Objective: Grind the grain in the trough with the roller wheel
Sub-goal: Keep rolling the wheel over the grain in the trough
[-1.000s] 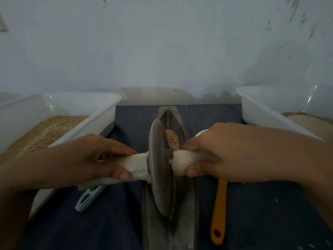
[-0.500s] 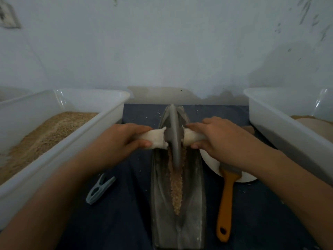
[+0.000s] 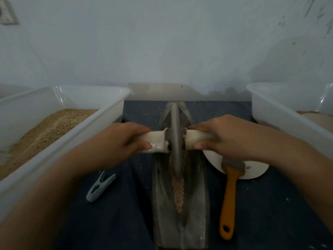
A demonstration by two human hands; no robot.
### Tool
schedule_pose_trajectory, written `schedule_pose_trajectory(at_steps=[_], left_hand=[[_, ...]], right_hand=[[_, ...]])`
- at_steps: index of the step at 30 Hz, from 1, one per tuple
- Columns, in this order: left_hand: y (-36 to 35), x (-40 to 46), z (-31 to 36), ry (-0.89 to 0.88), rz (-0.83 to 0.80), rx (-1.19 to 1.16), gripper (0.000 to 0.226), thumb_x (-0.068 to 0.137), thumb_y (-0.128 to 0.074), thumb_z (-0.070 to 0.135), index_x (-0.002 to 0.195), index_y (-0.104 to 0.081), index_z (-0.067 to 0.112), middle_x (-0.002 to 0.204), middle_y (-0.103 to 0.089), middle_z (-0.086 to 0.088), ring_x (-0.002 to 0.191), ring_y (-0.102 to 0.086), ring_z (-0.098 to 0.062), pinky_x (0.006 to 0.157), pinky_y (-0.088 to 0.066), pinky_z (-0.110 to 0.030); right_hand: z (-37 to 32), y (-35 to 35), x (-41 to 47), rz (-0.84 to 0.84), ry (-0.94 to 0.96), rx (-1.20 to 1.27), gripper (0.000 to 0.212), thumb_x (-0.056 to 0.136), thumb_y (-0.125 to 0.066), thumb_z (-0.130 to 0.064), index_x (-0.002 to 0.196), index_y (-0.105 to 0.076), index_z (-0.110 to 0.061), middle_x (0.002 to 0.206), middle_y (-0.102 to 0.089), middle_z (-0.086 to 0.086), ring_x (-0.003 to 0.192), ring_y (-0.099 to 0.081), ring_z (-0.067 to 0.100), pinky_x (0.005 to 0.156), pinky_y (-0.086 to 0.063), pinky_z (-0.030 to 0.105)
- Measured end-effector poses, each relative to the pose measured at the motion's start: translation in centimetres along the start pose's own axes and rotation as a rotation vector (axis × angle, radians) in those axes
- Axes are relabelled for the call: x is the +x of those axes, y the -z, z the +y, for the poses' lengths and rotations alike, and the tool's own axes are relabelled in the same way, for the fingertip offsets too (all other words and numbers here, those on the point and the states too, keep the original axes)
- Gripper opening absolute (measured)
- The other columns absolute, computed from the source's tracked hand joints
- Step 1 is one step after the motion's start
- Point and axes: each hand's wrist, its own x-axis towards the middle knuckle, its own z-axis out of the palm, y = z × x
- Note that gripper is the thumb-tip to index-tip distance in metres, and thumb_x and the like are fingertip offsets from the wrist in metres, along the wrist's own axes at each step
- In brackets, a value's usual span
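Nearest, below the hands, a line of grain (image 3: 178, 190) sits in the trough (image 3: 196, 204). Left hand (image 3: 117, 143) and right hand (image 3: 227, 138) each wrap a handle end, probably so the wheel (image 3: 175, 141) between them stays upright and centred.

Left hand (image 3: 119, 143) and right hand (image 3: 232, 139) gripping the white handles of roller wheel (image 3: 175, 139), upright in grain-streaked trough (image 3: 196, 204), frame centre.
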Motion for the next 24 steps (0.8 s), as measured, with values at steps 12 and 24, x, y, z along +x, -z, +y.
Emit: schedule_pose_trajectory(at_steps=[12, 24], left_hand=[[0.7, -0.4, -0.4, -0.103, -0.059, -0.116, 0.033, 0.078, -0.059, 0.047, 0.112, -0.055, 0.049, 0.103, -0.066, 0.017, 0.093, -0.061, -0.002, 0.083, -0.046, -0.025], [-0.5, 0.2, 0.1, -0.034, 0.084, 0.009, 0.032, 0.085, -0.058, 0.039, 0.117, -0.058, 0.036, 0.092, -0.064, 0.018, 0.082, -0.057, -0.001, 0.068, -0.038, -0.011]], right_hand=[[-0.5, 0.7, -0.8, -0.041, 0.034, -0.097, 0.038, 0.087, -0.053, -0.050, 0.120, -0.054, -0.031, 0.099, -0.061, -0.007, 0.092, -0.057, 0.012, 0.080, -0.046, 0.031], [0.5, -0.3, 0.4, 0.026, 0.002, -0.020, 0.046, 0.089, -0.053, -0.042, 0.134, -0.043, -0.036, 0.115, -0.056, -0.003, 0.105, -0.053, 0.016, 0.085, -0.043, 0.031]])
